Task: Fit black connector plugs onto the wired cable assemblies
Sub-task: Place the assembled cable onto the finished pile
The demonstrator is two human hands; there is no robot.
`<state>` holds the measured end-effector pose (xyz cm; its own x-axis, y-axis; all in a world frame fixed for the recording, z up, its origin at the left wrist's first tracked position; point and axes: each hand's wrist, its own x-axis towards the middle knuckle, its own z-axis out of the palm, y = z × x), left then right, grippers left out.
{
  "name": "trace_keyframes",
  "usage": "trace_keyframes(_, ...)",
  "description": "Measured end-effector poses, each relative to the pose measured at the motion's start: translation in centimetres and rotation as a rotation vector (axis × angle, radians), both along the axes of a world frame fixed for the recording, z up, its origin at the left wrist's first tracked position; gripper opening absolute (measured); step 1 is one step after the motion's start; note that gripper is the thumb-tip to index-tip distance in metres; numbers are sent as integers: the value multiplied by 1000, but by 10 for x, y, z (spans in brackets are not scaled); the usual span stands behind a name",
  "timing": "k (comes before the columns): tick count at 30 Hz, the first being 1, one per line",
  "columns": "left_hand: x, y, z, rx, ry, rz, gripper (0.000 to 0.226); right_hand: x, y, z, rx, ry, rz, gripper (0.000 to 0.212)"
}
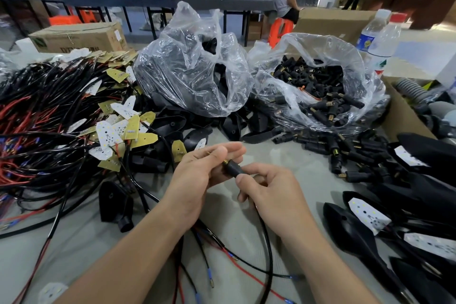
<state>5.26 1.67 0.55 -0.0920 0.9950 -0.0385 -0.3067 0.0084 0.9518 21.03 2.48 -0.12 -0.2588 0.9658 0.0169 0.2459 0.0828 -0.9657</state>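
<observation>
Left hand (202, 173): thumb and fingers pinch the brass-tipped front of a black connector plug (232, 168).
Right hand (274, 195): thumb and fingers grip the plug's rear end; a black cable (267, 242) trails down from it.
Plug position: between both hands, above the grey tabletop (283, 153).
Behind: clear bag (278, 69) of plugs at right, wire pile (37, 111) at left.

Both hands, left hand (197, 175) and right hand (271, 192), pinch a black connector plug (233, 168) above the table (283, 155).
</observation>
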Motion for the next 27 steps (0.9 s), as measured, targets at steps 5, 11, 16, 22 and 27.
trace_keyframes(5,-8,8,1,-15,-59,120,26,-5,-3,4,-80,-50,125,27)
trace_keyframes(11,4,6,4,11,-109,186,26,1,-10,17,-363,129,382,27)
trace_keyframes(16,10,5,6,28,-151,260,25,3,-7,17,-289,-20,397,24)
trace_keyframes(22,8,10,3,-112,-273,327,21,3,-5,13,-325,89,350,31)
trace_keyframes(27,-6,10,2,-168,-162,17,21,8,1,9,-398,238,226,32)
